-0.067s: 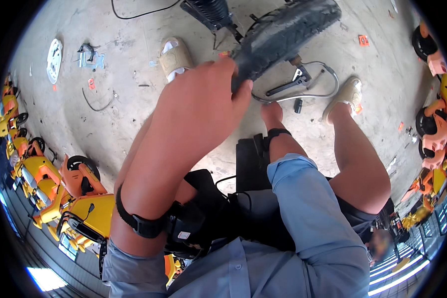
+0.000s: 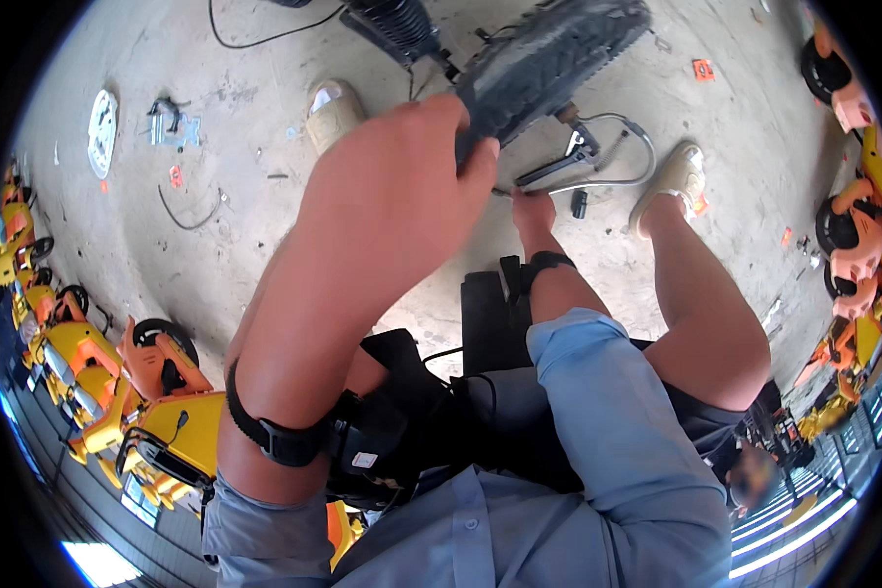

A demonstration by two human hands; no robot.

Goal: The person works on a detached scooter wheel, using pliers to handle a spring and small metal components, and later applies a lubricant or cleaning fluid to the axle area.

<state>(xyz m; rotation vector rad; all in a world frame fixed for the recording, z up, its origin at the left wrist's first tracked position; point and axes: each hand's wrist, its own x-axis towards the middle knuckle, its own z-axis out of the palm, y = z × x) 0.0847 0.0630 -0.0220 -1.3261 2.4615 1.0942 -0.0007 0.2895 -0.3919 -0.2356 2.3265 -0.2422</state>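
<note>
Head view: a black tyre (image 2: 554, 73), tread showing, is over the concrete floor (image 2: 235, 269), its long axis slanting from lower left to upper right. The left hand (image 2: 397, 181) has its fingers clasped on the lower-left end; the right hand (image 2: 534, 213) is beside a silver cable (image 2: 608, 184), grip impossible to tell.

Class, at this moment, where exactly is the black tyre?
In the head view, the black tyre is at the top, right of centre, its lower-left end in the left hand, above the looped grey cable.
</note>
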